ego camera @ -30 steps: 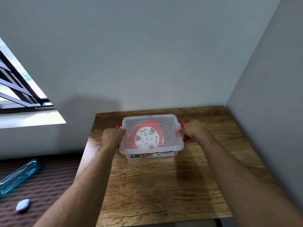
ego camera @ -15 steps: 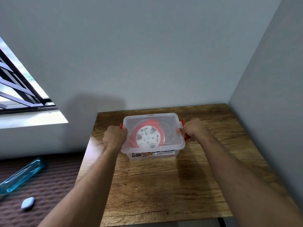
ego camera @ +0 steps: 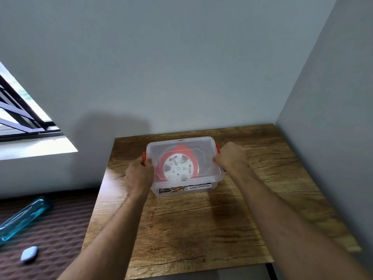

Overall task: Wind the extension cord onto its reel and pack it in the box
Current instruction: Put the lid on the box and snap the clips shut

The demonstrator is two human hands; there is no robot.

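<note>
A clear plastic box [ego camera: 210, 181] with its clear lid [ego camera: 181, 144] on stands on the wooden table [ego camera: 201, 229]. Through the lid I see the red reel [ego camera: 179, 151] with its white socket face lying flat inside. No cord shows outside the box. My left hand [ego camera: 139, 176] grips the box's left end at the red latch [ego camera: 144, 156]. My right hand [ego camera: 230, 156] grips the right end, covering most of the right red latch [ego camera: 217, 148].
Walls stand close behind and to the right of the table. To the left, lower down, lies a brown textured surface with a blue clear bottle [ego camera: 22, 217] and a small pale blue object [ego camera: 29, 253]. A window [ego camera: 18, 118] is at far left.
Both hands have shifted slightly on the box's ends, the left one further onto the lid's corner. The box has stayed in place on the table.
</note>
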